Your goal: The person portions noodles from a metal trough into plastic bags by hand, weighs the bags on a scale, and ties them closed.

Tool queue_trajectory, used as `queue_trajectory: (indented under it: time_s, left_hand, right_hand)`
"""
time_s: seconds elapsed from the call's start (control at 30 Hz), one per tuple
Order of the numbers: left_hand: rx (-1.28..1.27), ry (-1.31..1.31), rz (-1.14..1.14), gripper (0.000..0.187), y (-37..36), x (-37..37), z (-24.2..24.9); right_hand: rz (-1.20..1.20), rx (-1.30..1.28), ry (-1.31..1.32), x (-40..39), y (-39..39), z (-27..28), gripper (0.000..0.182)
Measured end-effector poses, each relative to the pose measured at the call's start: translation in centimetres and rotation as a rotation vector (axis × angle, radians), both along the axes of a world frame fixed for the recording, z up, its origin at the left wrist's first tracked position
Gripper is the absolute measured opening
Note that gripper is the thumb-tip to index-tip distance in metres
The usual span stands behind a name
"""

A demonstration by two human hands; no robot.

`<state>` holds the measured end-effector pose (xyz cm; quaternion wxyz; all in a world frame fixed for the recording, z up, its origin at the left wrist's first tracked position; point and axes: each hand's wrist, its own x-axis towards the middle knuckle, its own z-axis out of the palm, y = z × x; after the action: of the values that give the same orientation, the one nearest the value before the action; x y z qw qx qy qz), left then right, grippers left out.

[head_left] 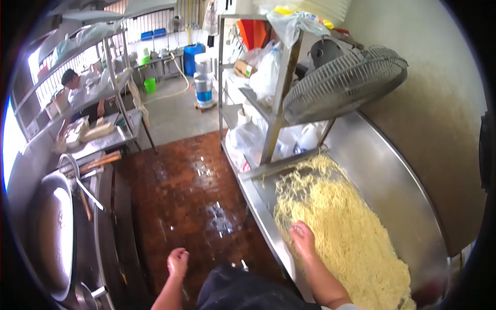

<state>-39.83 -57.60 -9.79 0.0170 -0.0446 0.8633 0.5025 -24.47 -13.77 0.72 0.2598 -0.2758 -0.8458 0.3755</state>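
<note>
A broad heap of pale yellow noodles (341, 222) lies spread in a long stainless-steel trough (392, 155) on the right. Over the heap's left edge, close to the trough's near rim, is my right hand (303, 238); its fingers are loosely bent and slightly apart, with nothing visible in them. My left hand (178, 261) hangs in the air above the wet brown floor, away from the trough. Its fingers are curled in and hold nothing that I can see. Dark clothing (243, 292) on my body shows between my forearms.
A large fan (346, 85) juts over the trough's far end, beside a metal shelf rack (279, 103) with plastic bags. To the left stand a big wok (51, 232) and a handled strainer (77, 175). Another person (75, 85) is at a table farther back. The brown floor (175, 191) looks wet.
</note>
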Motion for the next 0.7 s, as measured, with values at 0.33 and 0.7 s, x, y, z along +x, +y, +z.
queue_trajectory:
  time_s: [0.33, 0.7]
  left_hand:
    - [0.441, 0.295, -0.432, 0.032, 25.3, -24.0, 14.3]
    - [-0.031, 1.218, -0.674, 0.096, 48.7, -39.6, 36.4]
  right_hand:
    - [-0.431, -0.263, 0.065, 0.6, 1.6, -1.5, 0.018]
    - [-0.673, -0.28, 0.073, -1.7, -2.2, 2.0, 0.011]
